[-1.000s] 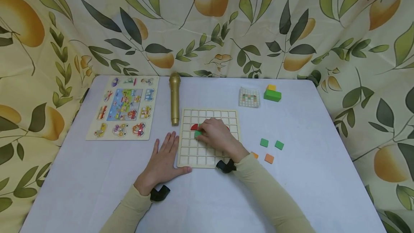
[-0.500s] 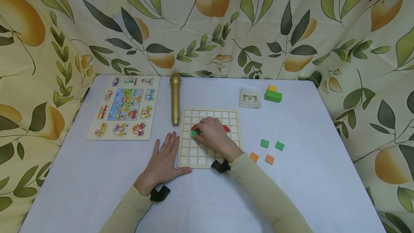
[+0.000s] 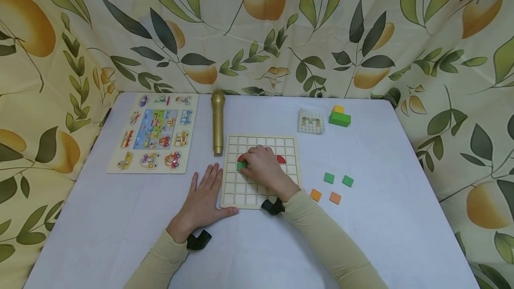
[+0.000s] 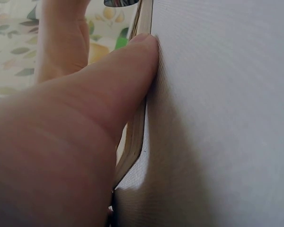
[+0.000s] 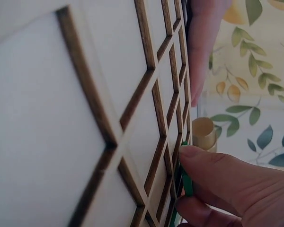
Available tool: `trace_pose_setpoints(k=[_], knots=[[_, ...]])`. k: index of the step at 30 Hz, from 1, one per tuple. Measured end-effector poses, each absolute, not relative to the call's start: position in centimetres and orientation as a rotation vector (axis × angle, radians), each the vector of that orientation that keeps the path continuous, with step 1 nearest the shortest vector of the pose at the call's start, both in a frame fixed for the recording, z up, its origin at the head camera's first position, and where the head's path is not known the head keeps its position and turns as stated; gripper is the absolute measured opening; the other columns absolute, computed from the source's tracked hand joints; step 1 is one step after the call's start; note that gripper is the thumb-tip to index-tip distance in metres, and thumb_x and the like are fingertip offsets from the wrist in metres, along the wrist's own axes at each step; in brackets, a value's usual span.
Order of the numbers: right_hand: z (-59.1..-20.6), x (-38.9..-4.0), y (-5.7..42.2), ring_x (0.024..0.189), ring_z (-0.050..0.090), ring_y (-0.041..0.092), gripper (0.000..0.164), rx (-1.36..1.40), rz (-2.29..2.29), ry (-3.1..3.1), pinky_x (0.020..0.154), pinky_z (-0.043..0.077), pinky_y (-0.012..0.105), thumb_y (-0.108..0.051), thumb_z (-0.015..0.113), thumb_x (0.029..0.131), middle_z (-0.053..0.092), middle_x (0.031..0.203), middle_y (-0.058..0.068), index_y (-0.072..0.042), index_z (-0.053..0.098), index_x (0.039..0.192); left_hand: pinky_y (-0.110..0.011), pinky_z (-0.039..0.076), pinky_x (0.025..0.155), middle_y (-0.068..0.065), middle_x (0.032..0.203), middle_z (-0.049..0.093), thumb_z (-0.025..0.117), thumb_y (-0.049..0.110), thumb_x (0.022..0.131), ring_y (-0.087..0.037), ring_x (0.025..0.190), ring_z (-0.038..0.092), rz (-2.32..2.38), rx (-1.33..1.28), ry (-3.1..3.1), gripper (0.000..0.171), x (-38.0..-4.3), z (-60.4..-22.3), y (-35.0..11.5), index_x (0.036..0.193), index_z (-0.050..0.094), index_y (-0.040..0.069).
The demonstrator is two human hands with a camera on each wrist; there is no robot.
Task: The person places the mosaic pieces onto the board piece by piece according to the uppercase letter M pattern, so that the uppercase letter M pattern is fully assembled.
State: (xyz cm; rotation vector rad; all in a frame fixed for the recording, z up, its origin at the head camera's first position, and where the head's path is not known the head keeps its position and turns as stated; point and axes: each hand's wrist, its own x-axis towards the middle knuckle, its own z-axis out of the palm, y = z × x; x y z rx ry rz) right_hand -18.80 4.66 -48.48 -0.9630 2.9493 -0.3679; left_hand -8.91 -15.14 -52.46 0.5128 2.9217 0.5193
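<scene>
My right hand [image 3: 266, 168] pinches a green square tile [image 3: 241, 166] over the left part of the wooden grid board [image 3: 241, 187]. In the right wrist view the thumb and a finger hold this tile [image 5: 186, 181] on edge, its lower end at the grid. A red rounded piece [image 3: 240, 158] shows just behind the tile, and another red half-round piece [image 3: 281, 159] sits right of the hand. The hand hides the squares between them. My left hand [image 3: 202, 202] lies with fingers spread along the board's left side, its thumb against the near corner.
Two green tiles [image 3: 329, 178] and two orange tiles [image 3: 335, 198] lie right of the board. Behind them are a patterned card [image 3: 310, 121] and a green block [image 3: 339, 119] with a yellow one. A gold microphone [image 3: 217, 124] and a vehicle puzzle board [image 3: 181, 153] lie at left.
My right hand has moved slightly left across the grid with the green tile, uncovering the right red piece and an orange tile. The left hand has stayed in place.
</scene>
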Motion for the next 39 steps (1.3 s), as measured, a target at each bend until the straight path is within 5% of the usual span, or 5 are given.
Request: trace_pose_setpoints(k=[39], knots=[[-47.6,-18.3,9.8,0.103,0.055,0.022,0.031,-0.977,-0.574,2.880,0.088,0.043,0.041,-0.030,0.078,0.084,0.068,0.106,0.001,-0.011,0.074,0.108,-0.057,-0.007,0.112,-0.015,0.161,0.006,0.055,0.080,0.076,-0.028,0.147,-0.004,0.514,0.508,2.912,0.119,-8.9,-52.5,-15.1,0.154,0.016,-0.001]])
